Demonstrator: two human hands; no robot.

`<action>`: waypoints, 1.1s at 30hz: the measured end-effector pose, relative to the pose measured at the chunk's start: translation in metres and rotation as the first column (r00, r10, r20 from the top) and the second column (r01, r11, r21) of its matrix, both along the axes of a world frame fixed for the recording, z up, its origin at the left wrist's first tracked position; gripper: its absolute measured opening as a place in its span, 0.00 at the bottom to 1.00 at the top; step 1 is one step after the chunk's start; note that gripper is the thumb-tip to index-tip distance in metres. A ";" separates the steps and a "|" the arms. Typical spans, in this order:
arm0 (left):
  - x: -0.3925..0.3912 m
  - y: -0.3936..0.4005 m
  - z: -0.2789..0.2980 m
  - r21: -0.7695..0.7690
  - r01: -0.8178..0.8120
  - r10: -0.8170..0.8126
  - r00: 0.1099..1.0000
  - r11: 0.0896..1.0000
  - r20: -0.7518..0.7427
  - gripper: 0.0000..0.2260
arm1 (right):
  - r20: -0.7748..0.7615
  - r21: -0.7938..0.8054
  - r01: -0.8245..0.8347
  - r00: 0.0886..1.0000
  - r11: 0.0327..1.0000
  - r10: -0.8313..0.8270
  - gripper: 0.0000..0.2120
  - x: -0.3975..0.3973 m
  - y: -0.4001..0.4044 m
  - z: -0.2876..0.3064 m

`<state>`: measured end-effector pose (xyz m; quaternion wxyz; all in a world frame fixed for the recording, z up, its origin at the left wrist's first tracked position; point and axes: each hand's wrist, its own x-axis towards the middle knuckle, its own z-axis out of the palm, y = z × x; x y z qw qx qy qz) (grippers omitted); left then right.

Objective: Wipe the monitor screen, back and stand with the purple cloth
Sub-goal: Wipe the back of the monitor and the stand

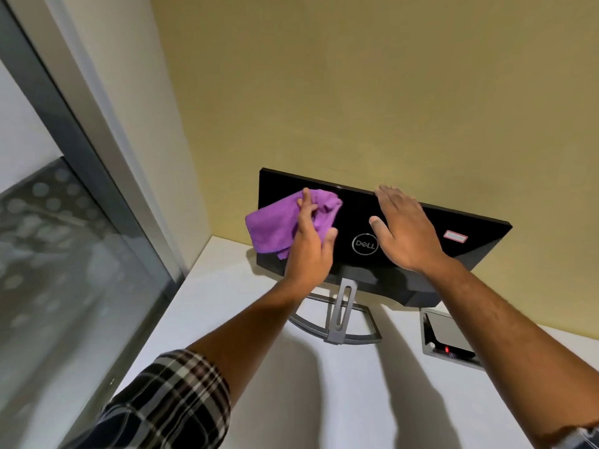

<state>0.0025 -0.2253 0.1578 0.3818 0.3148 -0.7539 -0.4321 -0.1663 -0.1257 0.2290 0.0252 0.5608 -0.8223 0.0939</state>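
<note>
- While the monitor (372, 228) stands on the white desk (246, 367) with its glossy black back toward the camera, the back-wiping step appears to be in hand; the screen faces the yellow wall (356, 92) and is hidden.
- Left hand (309, 244): fingers curled round the bunched purple cloth (272, 225), pressing it on the upper left part of the back, with a fold hanging past the left edge.
- Right hand (408, 231): flat and spread, holding nothing, palm on the back, fingertips at the top edge, apparently steadying the panel.
- Next move, as judged: sweep the cloth rightward across the logo (365, 244), which calls for shifting the bracing hand clear while keeping the panel from tipping.
- Stand (340, 315): grey neck and curved base below the panel, untouched by either hand.
- Surroundings: label (455, 236) on the right part of the back; recessed desk socket box (450, 338) just right of the stand; glass partition (64, 254) at left.
- Obstacles: the wall lies near behind the monitor, so reaching the screen likely needs the monitor turned.
</note>
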 end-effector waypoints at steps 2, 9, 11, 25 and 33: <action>-0.006 -0.007 -0.009 -0.175 0.118 -0.084 0.979 0.978 0.187 0.37 | 0.004 -0.008 0.002 1.000 1.000 -0.002 0.35 -0.002 -0.004 0.000; -0.001 -0.032 -0.030 -0.659 0.327 0.222 0.763 0.678 0.607 0.32 | 0.003 -0.020 0.016 1.000 1.000 -0.016 0.37 -0.006 -0.013 -0.002; -0.005 -0.034 -0.029 -0.684 0.383 0.207 0.762 0.621 0.614 0.34 | -0.006 -0.039 0.009 1.000 0.999 -0.009 0.37 -0.005 -0.010 -0.004; -0.048 -0.035 -0.038 -0.777 0.226 0.201 0.890 0.587 0.410 0.39 | -0.023 -0.153 -0.035 0.999 0.988 0.032 0.32 -0.004 -0.009 -0.014; -0.020 -0.067 -0.052 -0.757 0.009 0.411 0.836 0.653 0.365 0.39 | -0.015 -0.140 -0.033 0.999 0.990 0.031 0.33 -0.008 -0.011 -0.013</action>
